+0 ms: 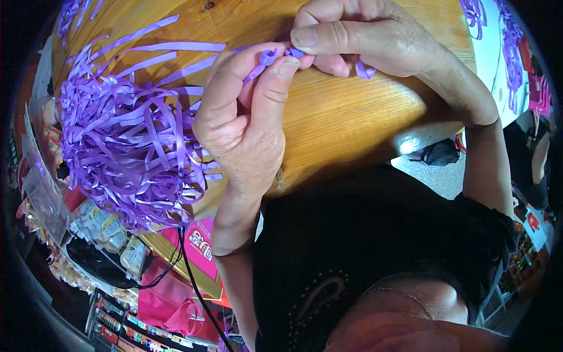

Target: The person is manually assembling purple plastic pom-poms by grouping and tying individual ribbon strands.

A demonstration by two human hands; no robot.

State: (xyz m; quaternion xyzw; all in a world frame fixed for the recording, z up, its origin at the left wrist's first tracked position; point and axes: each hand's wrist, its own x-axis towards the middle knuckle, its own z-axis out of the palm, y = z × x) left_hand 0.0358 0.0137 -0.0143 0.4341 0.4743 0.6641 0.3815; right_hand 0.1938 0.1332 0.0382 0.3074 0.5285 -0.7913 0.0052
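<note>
Both my hands meet above the wooden table, pinching one purple ribbon (269, 57) between them. My left hand (249, 111) has its thumb and forefinger closed on a curled, looped part of the strip. The fingertips of my right hand (358, 38) are closed on the same ribbon just beside the left thumb. A short loop of purple ribbon (365, 70) hangs below the right fingers. Whether the strip is knotted is too small to tell. Left of my left hand lies a big tangled heap of purple ribbons (126, 141), several loose ends reaching toward it.
The round wooden table (340, 123) curves around in front of me. More purple ribbons (511, 53) hang over a white surface at the far right. A pink box (202, 243), a black cord (190, 270) and a pink bag (170, 299) are below the table's left edge.
</note>
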